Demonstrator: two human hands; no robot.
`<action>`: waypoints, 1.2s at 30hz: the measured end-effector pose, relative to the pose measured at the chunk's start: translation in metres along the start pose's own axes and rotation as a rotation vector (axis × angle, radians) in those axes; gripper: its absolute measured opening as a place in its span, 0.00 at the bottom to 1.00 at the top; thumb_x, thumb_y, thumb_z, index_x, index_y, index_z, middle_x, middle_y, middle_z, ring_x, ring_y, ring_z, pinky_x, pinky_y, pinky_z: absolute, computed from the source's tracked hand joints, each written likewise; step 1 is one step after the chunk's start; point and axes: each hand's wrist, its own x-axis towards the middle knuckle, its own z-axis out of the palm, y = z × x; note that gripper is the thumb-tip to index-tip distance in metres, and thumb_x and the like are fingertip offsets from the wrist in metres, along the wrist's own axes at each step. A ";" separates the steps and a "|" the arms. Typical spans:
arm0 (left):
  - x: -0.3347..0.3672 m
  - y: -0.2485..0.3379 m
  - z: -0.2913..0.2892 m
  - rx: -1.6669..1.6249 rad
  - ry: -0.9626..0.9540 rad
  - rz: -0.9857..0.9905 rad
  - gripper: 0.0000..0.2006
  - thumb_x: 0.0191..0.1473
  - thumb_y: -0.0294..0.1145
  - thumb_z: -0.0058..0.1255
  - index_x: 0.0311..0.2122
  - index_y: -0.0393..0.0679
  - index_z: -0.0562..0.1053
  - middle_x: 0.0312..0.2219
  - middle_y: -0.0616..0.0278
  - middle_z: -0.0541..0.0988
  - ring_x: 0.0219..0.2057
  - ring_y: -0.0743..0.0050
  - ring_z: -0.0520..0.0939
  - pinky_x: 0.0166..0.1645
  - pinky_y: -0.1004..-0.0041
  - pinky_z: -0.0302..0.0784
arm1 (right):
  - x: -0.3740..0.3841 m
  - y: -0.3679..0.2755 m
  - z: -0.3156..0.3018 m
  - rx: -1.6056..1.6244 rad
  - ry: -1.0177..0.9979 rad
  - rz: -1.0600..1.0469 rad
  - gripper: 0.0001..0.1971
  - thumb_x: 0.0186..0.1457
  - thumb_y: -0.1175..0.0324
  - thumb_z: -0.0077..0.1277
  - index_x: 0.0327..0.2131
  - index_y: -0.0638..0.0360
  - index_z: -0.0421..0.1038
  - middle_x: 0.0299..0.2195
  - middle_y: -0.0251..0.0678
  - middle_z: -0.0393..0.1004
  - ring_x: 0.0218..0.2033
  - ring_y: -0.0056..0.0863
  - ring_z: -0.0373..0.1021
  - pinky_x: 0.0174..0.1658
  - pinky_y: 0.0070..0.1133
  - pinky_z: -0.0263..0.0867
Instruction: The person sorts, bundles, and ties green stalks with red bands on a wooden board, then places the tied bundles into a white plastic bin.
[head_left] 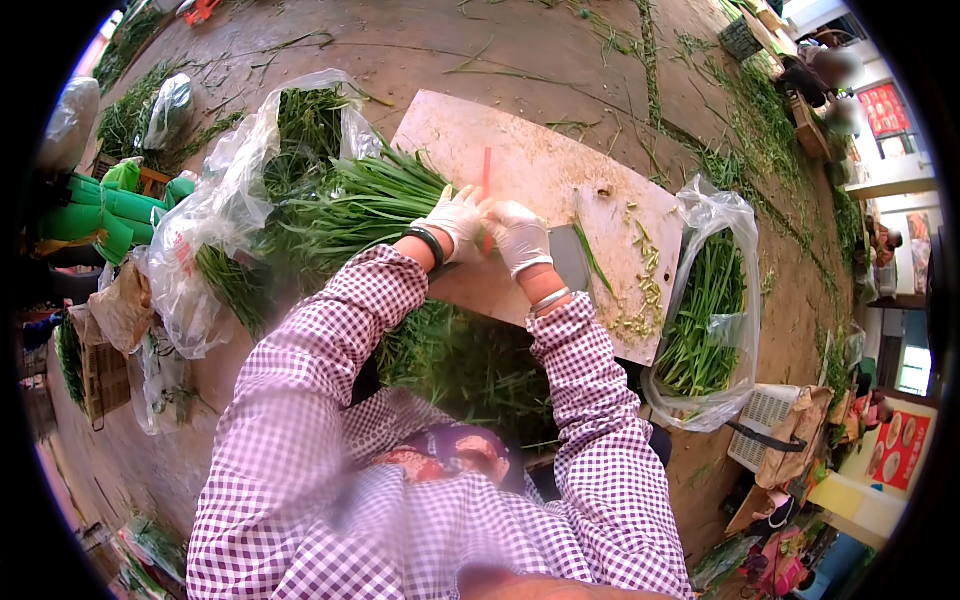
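My left hand, in a white glove, is closed around the base end of a bunch of garlic chives. The long green leaves fan out to the left past the board's edge. Close beside it, my gloved right hand pinches a thin red strip that stands up between the two hands. Its lower part runs down across the bunch end. Both hands are over a pale, worn board. A flat grey piece, perhaps a blade, shows beside my right hand; the rest of it is hidden.
Cut stem ends litter the board's right side. To the right stands a clear plastic bag of chive bunches. At the left, another plastic bag holds loose greens. A beige crate is at lower right.
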 end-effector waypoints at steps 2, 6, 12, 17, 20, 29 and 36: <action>0.002 -0.004 0.010 -0.011 0.059 0.032 0.49 0.34 0.55 0.67 0.60 0.41 0.62 0.60 0.44 0.62 0.65 0.48 0.57 0.68 0.49 0.49 | 0.008 0.010 0.001 0.089 -0.128 0.093 0.08 0.51 0.66 0.57 0.33 0.57 0.78 0.32 0.43 0.78 0.34 0.39 0.75 0.39 0.30 0.70; 0.005 -0.012 0.034 0.046 0.187 0.054 0.35 0.38 0.47 0.64 0.50 0.39 0.67 0.47 0.46 0.72 0.55 0.49 0.69 0.64 0.50 0.58 | 0.048 0.032 0.004 0.445 -0.296 0.534 0.09 0.51 0.65 0.57 0.34 0.57 0.80 0.34 0.44 0.79 0.35 0.39 0.76 0.41 0.29 0.70; 0.014 -0.008 0.038 0.134 0.363 0.145 0.19 0.43 0.38 0.58 0.40 0.41 0.69 0.30 0.52 0.77 0.35 0.52 0.78 0.47 0.59 0.71 | 0.095 0.118 0.096 0.171 -0.095 0.406 0.23 0.49 0.62 0.61 0.49 0.55 0.73 0.44 0.45 0.76 0.45 0.37 0.72 0.49 0.28 0.69; 0.011 -0.012 0.037 0.137 0.405 0.159 0.15 0.47 0.39 0.55 0.36 0.42 0.70 0.27 0.52 0.77 0.31 0.52 0.79 0.42 0.60 0.72 | 0.100 0.107 0.098 0.141 -0.163 0.417 0.12 0.52 0.66 0.59 0.40 0.59 0.78 0.32 0.43 0.80 0.34 0.32 0.76 0.41 0.27 0.70; 0.012 -0.014 0.044 0.109 0.314 0.075 0.13 0.51 0.37 0.50 0.38 0.40 0.71 0.30 0.52 0.77 0.35 0.54 0.79 0.49 0.59 0.70 | 0.084 0.074 0.070 0.015 -0.048 0.230 0.09 0.52 0.65 0.59 0.34 0.58 0.80 0.30 0.45 0.79 0.31 0.37 0.76 0.39 0.29 0.69; -0.003 0.012 0.018 0.062 0.282 -0.078 0.20 0.49 0.37 0.51 0.46 0.36 0.69 0.42 0.47 0.73 0.51 0.51 0.71 0.64 0.53 0.55 | -0.029 0.028 0.029 0.050 0.186 -0.031 0.06 0.51 0.67 0.56 0.34 0.52 0.80 0.34 0.40 0.80 0.39 0.37 0.75 0.45 0.31 0.69; -0.008 -0.003 0.015 -0.187 0.224 -0.028 0.44 0.29 0.50 0.70 0.53 0.40 0.66 0.52 0.45 0.67 0.58 0.46 0.64 0.66 0.52 0.50 | -0.048 0.023 0.064 -0.111 0.412 -0.077 0.08 0.51 0.73 0.53 0.36 0.53 0.78 0.37 0.37 0.79 0.42 0.37 0.73 0.48 0.32 0.68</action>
